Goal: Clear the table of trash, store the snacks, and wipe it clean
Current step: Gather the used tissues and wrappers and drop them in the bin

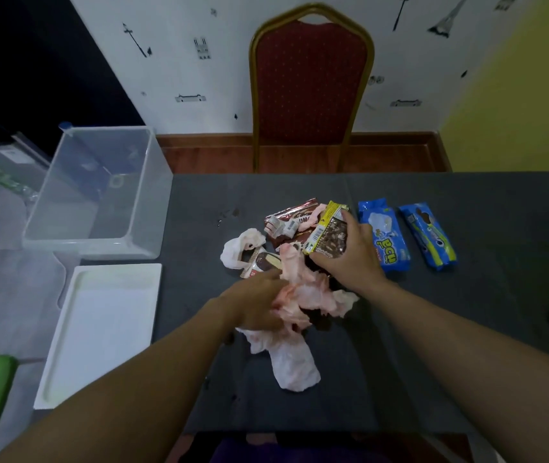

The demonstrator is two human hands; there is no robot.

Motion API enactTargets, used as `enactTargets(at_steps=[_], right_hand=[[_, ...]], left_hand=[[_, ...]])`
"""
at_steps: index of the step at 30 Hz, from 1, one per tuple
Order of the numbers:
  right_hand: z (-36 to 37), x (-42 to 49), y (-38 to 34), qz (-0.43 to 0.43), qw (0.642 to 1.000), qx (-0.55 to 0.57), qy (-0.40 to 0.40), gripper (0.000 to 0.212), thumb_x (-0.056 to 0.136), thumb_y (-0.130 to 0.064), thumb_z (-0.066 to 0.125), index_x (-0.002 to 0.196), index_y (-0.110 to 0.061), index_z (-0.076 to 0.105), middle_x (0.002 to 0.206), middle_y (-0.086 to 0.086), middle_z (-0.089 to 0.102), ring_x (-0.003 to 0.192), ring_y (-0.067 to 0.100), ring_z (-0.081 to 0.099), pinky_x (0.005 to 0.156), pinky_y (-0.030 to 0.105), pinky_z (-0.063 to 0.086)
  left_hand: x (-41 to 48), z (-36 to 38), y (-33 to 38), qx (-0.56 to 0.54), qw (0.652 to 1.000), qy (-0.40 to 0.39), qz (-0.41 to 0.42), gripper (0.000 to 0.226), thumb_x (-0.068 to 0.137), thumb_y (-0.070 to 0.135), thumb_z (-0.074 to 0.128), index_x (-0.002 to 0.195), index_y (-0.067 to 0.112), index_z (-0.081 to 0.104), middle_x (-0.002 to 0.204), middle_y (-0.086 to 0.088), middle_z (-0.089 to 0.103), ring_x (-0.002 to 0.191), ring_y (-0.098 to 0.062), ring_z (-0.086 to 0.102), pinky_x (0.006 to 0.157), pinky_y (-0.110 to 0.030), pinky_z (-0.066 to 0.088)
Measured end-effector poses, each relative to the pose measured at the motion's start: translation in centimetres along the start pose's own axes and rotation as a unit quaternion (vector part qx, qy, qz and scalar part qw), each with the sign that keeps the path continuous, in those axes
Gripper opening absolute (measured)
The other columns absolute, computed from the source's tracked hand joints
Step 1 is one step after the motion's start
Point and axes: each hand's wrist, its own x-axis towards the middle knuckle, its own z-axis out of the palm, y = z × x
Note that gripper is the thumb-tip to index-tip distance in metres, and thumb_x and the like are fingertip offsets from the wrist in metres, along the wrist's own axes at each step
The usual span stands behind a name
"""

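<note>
In the middle of the dark worktop (467, 335), the left hand (254, 300) clutches crumpled tissues (310, 294). The right hand (350, 259) grips a brown-and-yellow wrapper (328, 233). Two blue snack packs (385, 238) lie just to its right.

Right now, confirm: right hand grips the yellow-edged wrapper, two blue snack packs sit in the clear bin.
Not the clear bin: head view shows the blue snack packs lying on the table. The right hand does grip the yellow-edged wrapper.

table (467, 329): dark grey | snack packs (385, 235): blue | chair (311, 81): red, gold
</note>
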Motion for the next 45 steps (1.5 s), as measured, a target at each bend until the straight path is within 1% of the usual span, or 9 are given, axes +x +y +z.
enactTargets(at_steps=[6, 12, 17, 21, 27, 33, 36, 42, 45], right_hand=[[0.3, -0.4, 0.4, 0.006, 1.000, -0.011, 0.003, 0.112, 0.070, -0.055, 0.083, 0.155, -0.032, 0.015, 0.131, 0.001, 0.029, 0.114, 0.010, 0.033, 0.094, 0.030, 0.035], [0.4, -0.8, 1.1, 0.007, 1.000, -0.005, 0.005, 0.112, 0.070, -0.056, 0.083, 0.155, -0.032, 0.015, 0.130, 0.001, 0.029, 0.112, 0.008, 0.031, 0.096, 0.030, 0.036], [-0.4, -0.9, 1.5, 0.013, 0.999, 0.005, 0.030, 0.111, 0.070, -0.054, 0.082, 0.156, -0.032, 0.016, 0.128, -0.001, 0.029, 0.113, 0.010, 0.035, 0.094, 0.028, 0.035], [-1.6, -0.8, 2.0, 0.035, 0.997, 0.011, 0.062, 0.111, 0.071, -0.049, 0.083, 0.156, -0.030, 0.015, 0.128, -0.001, 0.027, 0.112, 0.011, 0.035, 0.093, 0.029, 0.035], [-3.0, -1.4, 3.5, 0.051, 0.993, 0.016, 0.103, 0.114, 0.068, -0.051, 0.085, 0.155, -0.031, 0.014, 0.122, -0.005, 0.026, 0.112, 0.011, 0.039, 0.095, 0.031, 0.039], [-4.5, -2.6, 5.4, 0.074, 0.988, 0.021, 0.131, 0.117, 0.066, -0.051, 0.088, 0.156, -0.030, 0.016, 0.127, -0.001, 0.028, 0.108, 0.008, 0.035, 0.091, 0.027, 0.035], [-4.8, -3.5, 6.3, 0.079, 0.987, 0.028, 0.139, 0.112, 0.070, -0.048, 0.086, 0.156, -0.030, 0.016, 0.132, 0.000, 0.028, 0.109, 0.008, 0.034, 0.093, 0.027, 0.034], [-5.5, -4.4, 7.2, 0.092, 0.984, 0.047, 0.146, 0.113, 0.070, -0.048, 0.084, 0.157, -0.032, 0.013, 0.133, 0.000, 0.028, 0.115, 0.013, 0.039, 0.096, 0.027, 0.037], [-5.9, -4.8, 7.4, 0.090, 0.982, 0.052, 0.156, 0.112, 0.071, -0.048, 0.084, 0.157, -0.032, 0.014, 0.135, 0.000, 0.028, 0.113, 0.010, 0.037, 0.095, 0.026, 0.036]], left_hand=[[-0.3, 3.0, 0.6, 0.196, 0.975, -0.090, 0.044, 0.120, 0.058, 0.074, 0.074, 0.153, 0.035, 0.012, 0.151, -0.004, 0.021, 0.136, -0.027, 0.023, 0.114, -0.045, 0.028], [-0.1, 3.8, 1.2, 0.199, 0.977, -0.042, 0.060, 0.063, 0.084, 0.042, 0.064, 0.142, 0.029, 0.044, 0.149, -0.009, 0.029, 0.133, -0.027, 0.033, 0.108, -0.043, 0.037], [0.1, 3.0, 1.5, 0.088, 0.995, 0.037, 0.023, 0.039, 0.080, 0.033, 0.065, 0.110, 0.009, 0.063, 0.117, -0.008, 0.050, 0.107, -0.025, 0.050, 0.085, -0.033, 0.043], [0.8, 1.9, 1.5, 0.069, 0.990, 0.119, 0.012, 0.042, 0.078, 0.042, 0.068, 0.105, 0.010, 0.063, 0.111, -0.007, 0.052, 0.101, -0.023, 0.049, 0.082, -0.030, 0.039], [3.1, 1.1, 2.8, 0.062, 0.985, 0.158, -0.009, 0.060, 0.078, 0.053, 0.068, 0.124, 0.015, 0.060, 0.138, -0.004, 0.046, 0.124, -0.022, 0.044, 0.102, -0.035, 0.044], [5.4, 2.1, 4.7, 0.140, 0.989, 0.051, 0.023, 0.093, 0.080, 0.048, 0.070, 0.154, 0.030, 0.015, 0.164, -0.001, 0.002, 0.151, -0.030, 0.002, 0.117, -0.056, 0.025], [6.0, 2.5, 5.5, 0.201, 0.978, 0.018, 0.043, 0.103, 0.083, 0.037, 0.070, 0.154, 0.037, -0.005, 0.164, -0.003, 0.003, 0.148, -0.033, 0.015, 0.111, -0.055, 0.034], [7.0, 1.7, 6.8, 0.200, 0.975, 0.051, 0.076, 0.068, 0.088, 0.021, 0.064, 0.147, 0.028, 0.030, 0.139, -0.006, 0.044, 0.123, -0.025, 0.046, 0.088, -0.039, 0.052], [7.7, 1.7, 7.5, 0.208, 0.972, 0.049, 0.095, 0.086, 0.087, 0.031, 0.067, 0.151, 0.040, 0.010, 0.138, -0.007, 0.041, 0.119, -0.026, 0.049, 0.074, -0.037, 0.054]])
